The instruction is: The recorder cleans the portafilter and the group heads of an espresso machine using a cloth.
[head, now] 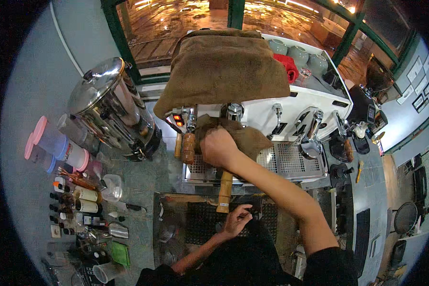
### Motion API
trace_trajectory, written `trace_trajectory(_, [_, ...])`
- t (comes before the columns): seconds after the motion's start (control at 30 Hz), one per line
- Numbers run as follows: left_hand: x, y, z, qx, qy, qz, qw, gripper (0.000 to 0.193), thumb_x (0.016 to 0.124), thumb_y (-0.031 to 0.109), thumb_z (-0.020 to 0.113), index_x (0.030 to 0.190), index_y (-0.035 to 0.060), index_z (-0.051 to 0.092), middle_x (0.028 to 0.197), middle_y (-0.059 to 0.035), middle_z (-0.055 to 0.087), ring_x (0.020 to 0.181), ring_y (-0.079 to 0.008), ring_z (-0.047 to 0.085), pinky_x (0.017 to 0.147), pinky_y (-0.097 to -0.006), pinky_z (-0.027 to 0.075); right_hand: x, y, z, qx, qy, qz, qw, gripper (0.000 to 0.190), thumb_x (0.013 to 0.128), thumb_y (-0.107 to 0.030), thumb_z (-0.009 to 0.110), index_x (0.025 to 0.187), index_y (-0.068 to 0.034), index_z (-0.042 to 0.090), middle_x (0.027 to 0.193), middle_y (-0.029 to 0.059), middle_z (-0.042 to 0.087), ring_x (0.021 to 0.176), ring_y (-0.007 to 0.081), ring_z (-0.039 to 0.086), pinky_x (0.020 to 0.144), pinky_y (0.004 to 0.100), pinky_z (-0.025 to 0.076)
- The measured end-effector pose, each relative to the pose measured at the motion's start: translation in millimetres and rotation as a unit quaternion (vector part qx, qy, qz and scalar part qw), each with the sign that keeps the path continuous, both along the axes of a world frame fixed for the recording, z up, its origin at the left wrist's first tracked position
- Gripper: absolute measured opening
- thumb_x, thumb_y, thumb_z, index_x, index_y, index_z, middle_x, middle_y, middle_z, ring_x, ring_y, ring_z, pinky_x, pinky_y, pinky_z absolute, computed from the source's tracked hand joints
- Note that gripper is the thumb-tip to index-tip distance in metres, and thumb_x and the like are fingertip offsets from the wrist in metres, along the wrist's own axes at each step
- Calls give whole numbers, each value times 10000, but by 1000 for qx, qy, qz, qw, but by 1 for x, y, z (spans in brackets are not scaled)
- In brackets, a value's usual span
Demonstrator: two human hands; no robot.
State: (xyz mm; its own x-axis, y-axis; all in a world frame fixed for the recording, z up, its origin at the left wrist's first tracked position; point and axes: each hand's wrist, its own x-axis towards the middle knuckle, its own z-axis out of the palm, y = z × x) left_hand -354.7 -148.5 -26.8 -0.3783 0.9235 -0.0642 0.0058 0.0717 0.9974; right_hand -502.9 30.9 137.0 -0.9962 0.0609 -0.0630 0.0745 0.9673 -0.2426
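A white espresso machine (259,118) stands before me, a large brown cloth (228,68) draped over its top. My right hand (218,146) is closed on a smaller brown cloth (254,139) at the machine's front, above the perforated metal drip tray (296,159). Just left of that hand, a dark wooden handle (188,148) hangs below lit orange switches (178,120). A pale wooden portafilter handle (224,195) points towards me under the right wrist; its head is hidden. Near my body, my left hand (237,221) is free, its fingers curled and apart.
Left of the machine stands a steel urn (111,107). Bottles (87,200), a steel pitcher (118,230), a knife (134,207) and a green cloth (120,253) crowd the left counter. A steam wand pitcher-like chrome part (310,148) and a coffee grinder (364,100) are at right.
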Motion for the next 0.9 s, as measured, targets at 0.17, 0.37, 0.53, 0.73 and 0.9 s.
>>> trace_trajectory(0.17, [8, -16, -13, -19, -43, 21, 999, 379, 996, 181, 634, 1341, 53, 541, 988, -98, 708, 908, -191, 676, 786, -334, 522, 16, -21, 16, 151, 56, 30, 986, 157, 737, -194, 627, 687, -63, 699, 933, 182, 702, 1090, 335, 598, 998, 488, 421])
trace_trajectory(0.37, [4, -29, -5, -94, -113, 3, 989, 454, 987, 268, 656, 1372, 67, 520, 1075, -123, 680, 1003, -208, 669, 843, -361, 534, 98, -21, 17, 46, 307, 95, 946, 257, 693, -228, 661, 743, 25, 661, 1108, 189, 627, 1245, 333, 529, 1129, 509, 341])
trace_trajectory(0.53, [-16, -34, -13, -108, -124, 36, 986, 491, 986, 321, 662, 1385, 77, 511, 1089, -109, 663, 1022, -201, 662, 872, -363, 541, 149, -10, -13, -33, 246, 78, 966, 337, 661, -185, 665, 890, 63, 672, 1189, 247, 605, 1256, 399, 516, 1171, 542, 306])
trace_trajectory(0.73, [-28, -43, -31, 26, -212, 72, 974, 545, 990, 340, 662, 1388, 15, 481, 1126, -99, 654, 1033, -179, 658, 868, -366, 556, 179, -42, -7, -435, 345, -307, 773, 294, 884, -139, 598, 1102, 50, 655, 1125, 190, 665, 1075, 307, 629, 958, 398, 479])
trace_trajectory(0.9, [-30, -37, -5, 138, -245, 91, 955, 606, 1021, 454, 559, 1412, 5, 442, 1136, -112, 648, 1029, -227, 661, 864, -386, 569, 177, -29, -47, -511, 345, -104, 781, 303, 903, -222, 643, 1131, -24, 664, 1260, 257, 574, 1248, 409, 523, 1122, 497, 361])
